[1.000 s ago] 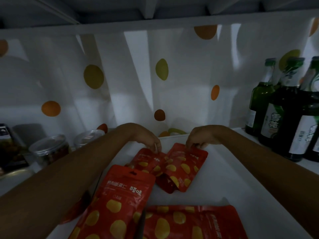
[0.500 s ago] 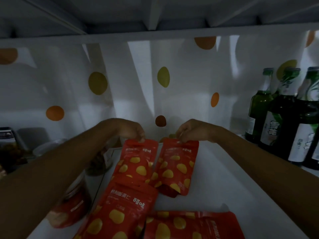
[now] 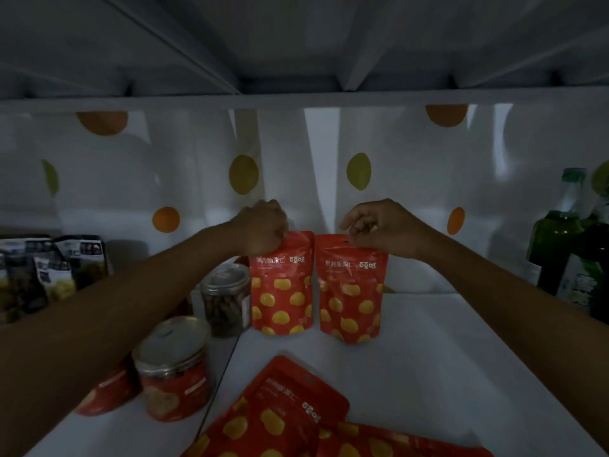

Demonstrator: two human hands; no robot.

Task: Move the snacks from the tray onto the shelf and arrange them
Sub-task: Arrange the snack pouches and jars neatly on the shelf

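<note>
Two red snack pouches with yellow spots stand upright side by side on the white shelf (image 3: pixel 428 357). My left hand (image 3: pixel 263 227) grips the top edge of the left pouch (image 3: pixel 281 288). My right hand (image 3: pixel 379 227) pinches the top edge of the right pouch (image 3: pixel 351 295). Both pouches have their bottoms down at the shelf surface, close together. Nearer to me, another red pouch (image 3: pixel 280 413) lies flat, overlapping one more pouch (image 3: pixel 395 443) at the bottom edge.
Clear jars stand to the left: one with dark contents (image 3: pixel 227 298), one with a red label (image 3: pixel 174 367). Dark snack bags (image 3: pixel 49 272) fill the far left. Green bottles (image 3: pixel 566 245) stand at the right. A spotted white curtain (image 3: pixel 313 179) hangs behind.
Both hands lifted the two pouches from lying tilted to standing upright and moved them back toward the curtain. The view shifted, bringing the jars and bags at the left into sight.
</note>
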